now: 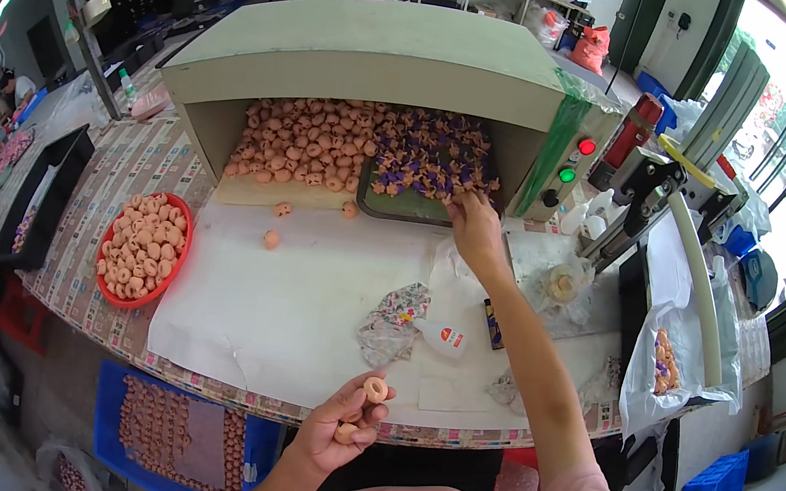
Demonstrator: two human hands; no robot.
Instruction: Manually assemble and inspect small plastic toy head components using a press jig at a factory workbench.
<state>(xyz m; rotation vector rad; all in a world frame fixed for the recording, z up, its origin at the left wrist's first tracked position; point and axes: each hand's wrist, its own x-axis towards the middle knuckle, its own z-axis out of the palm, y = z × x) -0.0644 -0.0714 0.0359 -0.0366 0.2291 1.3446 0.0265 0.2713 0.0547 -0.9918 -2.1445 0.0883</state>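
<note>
Near the table's front edge, my left hand (327, 432) is closed around two small peach-coloured hollow doll heads; the upper doll head (376, 390) shows its round opening. My right hand (476, 229) reaches forward to a dark tray (398, 211) under the green-grey hooded box (358, 65). Its fingers are pinched together at the near edge of a heap of small purple-and-peach doll bodies (431, 150); whatever they grip is too small to make out. Left of the tray, a big pile of peach doll heads (302, 142) fills the box. A few loose heads (271, 240) lie just in front.
A red basin (131, 303) of doll heads stands on the left. A white squeeze bottle (441, 339) lies by a crumpled patterned cloth (392, 324). To the right are a metal press (636, 194) and a lined bin (640, 381). Below the table sits a blue crate (108, 427).
</note>
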